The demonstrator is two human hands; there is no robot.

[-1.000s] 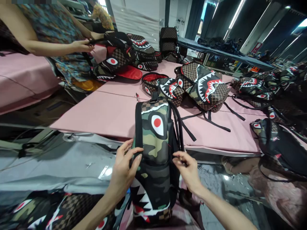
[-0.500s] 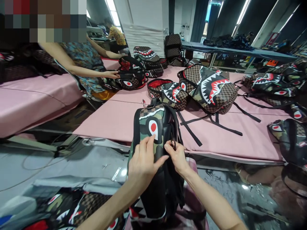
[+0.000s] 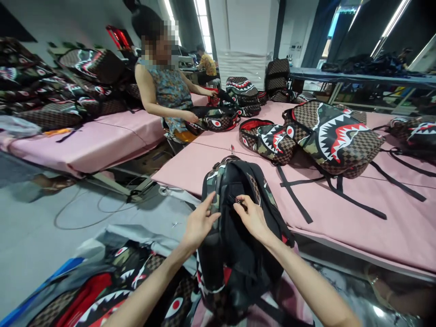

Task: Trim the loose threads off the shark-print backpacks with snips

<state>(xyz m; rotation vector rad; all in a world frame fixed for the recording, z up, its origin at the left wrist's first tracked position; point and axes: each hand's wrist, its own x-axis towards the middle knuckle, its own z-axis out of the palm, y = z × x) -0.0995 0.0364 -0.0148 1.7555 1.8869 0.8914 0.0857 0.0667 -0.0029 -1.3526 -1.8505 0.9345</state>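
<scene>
A black backpack (image 3: 243, 245) with camouflage and checked panels stands upright in front of me, its back panel and straps turned partly toward me. My left hand (image 3: 200, 223) is at its left side edge, thumb and fingers apart, the fingertips at the camouflage panel (image 3: 211, 184). Over the black back of the bag, my right hand (image 3: 251, 217) is closed in a pinch. Something small and dark shows at its fingertips, too small to name. The bag's lower end rests on a pink checked cloth over my lap.
A pink-covered table (image 3: 259, 190) begins just beyond the bag. On it lie a large shark-mouth backpack (image 3: 340, 136) with loose straps and a smaller one (image 3: 269, 138). A co-worker (image 3: 170, 91) handles another bag at the left. More bags (image 3: 112, 290) lie low at my left.
The backpack has turned, so its black back and straps show more and the eye print has gone from sight. My left hand has lifted off the side panel toward the edge. My view has swung left.
</scene>
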